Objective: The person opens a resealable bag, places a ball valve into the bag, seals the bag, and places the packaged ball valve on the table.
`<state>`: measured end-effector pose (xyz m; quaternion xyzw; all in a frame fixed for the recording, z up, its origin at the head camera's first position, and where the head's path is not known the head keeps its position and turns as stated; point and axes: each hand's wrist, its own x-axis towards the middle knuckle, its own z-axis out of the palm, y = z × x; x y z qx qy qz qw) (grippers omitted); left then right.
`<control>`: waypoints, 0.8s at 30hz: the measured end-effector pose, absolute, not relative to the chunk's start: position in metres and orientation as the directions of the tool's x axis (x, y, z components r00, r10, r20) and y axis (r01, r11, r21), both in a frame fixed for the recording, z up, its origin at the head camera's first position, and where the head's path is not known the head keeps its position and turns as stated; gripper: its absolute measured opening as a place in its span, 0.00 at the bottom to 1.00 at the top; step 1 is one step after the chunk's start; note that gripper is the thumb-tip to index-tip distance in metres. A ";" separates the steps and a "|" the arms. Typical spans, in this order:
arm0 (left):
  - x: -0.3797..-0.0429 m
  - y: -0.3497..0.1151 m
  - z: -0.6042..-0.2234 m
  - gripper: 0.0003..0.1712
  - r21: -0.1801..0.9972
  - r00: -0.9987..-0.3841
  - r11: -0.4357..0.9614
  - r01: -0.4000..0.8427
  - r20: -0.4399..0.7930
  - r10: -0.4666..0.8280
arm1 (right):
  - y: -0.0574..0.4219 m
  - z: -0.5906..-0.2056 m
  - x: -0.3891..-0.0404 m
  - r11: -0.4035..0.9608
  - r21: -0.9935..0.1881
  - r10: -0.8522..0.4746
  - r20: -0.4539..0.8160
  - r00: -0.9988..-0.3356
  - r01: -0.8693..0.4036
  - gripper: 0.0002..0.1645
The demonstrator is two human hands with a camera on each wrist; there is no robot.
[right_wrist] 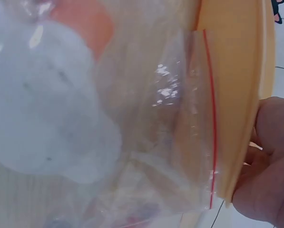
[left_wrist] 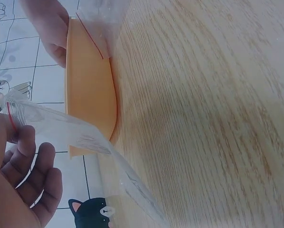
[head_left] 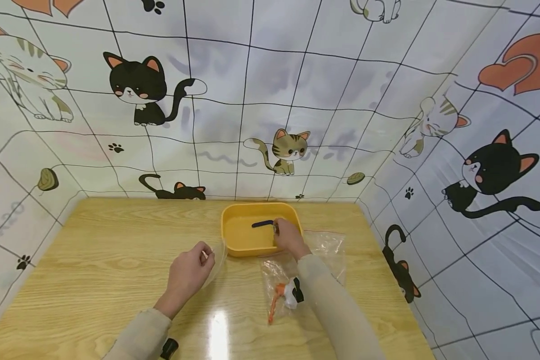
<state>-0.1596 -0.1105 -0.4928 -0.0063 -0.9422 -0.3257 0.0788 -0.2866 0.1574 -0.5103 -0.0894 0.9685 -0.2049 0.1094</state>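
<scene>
My left hand (head_left: 190, 272) pinches the red-striped top of a clear zip bag (left_wrist: 87, 135) between thumb and finger, and the bag hangs down beside the yellow tray (head_left: 234, 245). Over the right part of that tray is my right hand (head_left: 290, 237), fingers curled down inside it. From its fingertips a slim dark blue object (head_left: 262, 223) sticks out to the left; its other end is hidden by the hand. In the right wrist view the tray's wall hides the fingertips.
Another clear zip bag (head_left: 328, 245) lies under my right forearm against the tray's front. Orange, white and black pieces (head_left: 290, 294) show at its near end. A small black object (head_left: 169, 348) is by my left sleeve. Cat-print sheeting (head_left: 225, 100) rises behind the wooden table (head_left: 117, 250).
</scene>
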 end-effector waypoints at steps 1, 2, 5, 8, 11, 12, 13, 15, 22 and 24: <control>-0.160 -0.111 -0.493 0.04 0.613 -0.987 0.788 0.063 0.154 -0.041 | 0.158 -0.511 -0.287 0.904 -0.404 -0.224 -0.174 -0.959 -0.138 0.23; -0.160 -0.111 -0.492 0.04 0.615 -0.987 0.786 0.063 0.154 -0.041 | 0.159 -0.512 -0.288 0.907 -0.393 -0.229 -0.167 -0.959 -0.148 0.23; -0.159 -0.111 -0.491 0.04 0.618 -0.988 0.784 0.059 0.150 -0.043 | 0.158 -0.512 -0.289 0.919 -0.361 -0.230 -0.167 -0.959 -0.158 0.23; -0.159 -0.112 -0.491 0.04 0.624 -0.989 0.780 0.053 0.142 -0.046 | 0.156 -0.511 -0.290 0.929 -0.346 -0.211 -0.201 -0.957 -0.132 0.24; -0.159 -0.112 -0.492 0.04 0.624 -0.989 0.780 0.046 0.136 -0.051 | 0.154 -0.512 -0.291 0.939 -0.326 -0.195 -0.243 -0.950 -0.109 0.28; -0.159 -0.112 -0.492 0.04 0.624 -0.990 0.780 0.043 0.134 -0.053 | 0.153 -0.513 -0.292 0.939 -0.328 -0.191 -0.257 -0.948 -0.100 0.28; -0.159 -0.112 -0.492 0.04 0.624 -0.990 0.780 0.041 0.132 -0.054 | 0.153 -0.513 -0.292 0.942 -0.319 -0.195 -0.261 -0.945 -0.106 0.29; -0.158 -0.112 -0.492 0.03 0.626 -0.990 0.779 0.038 0.129 -0.056 | 0.151 -0.514 -0.293 0.939 -0.316 -0.221 -0.252 -0.942 -0.136 0.27; -0.159 -0.113 -0.493 0.03 0.618 -0.988 0.784 0.049 0.145 -0.053 | 0.137 -0.513 -0.288 0.897 -0.357 -0.349 -0.213 -0.913 -0.260 0.19; -0.159 -0.113 -0.494 0.03 0.619 -0.988 0.784 0.050 0.146 -0.052 | 0.132 -0.513 -0.287 0.885 -0.368 -0.378 -0.205 -0.903 -0.287 0.19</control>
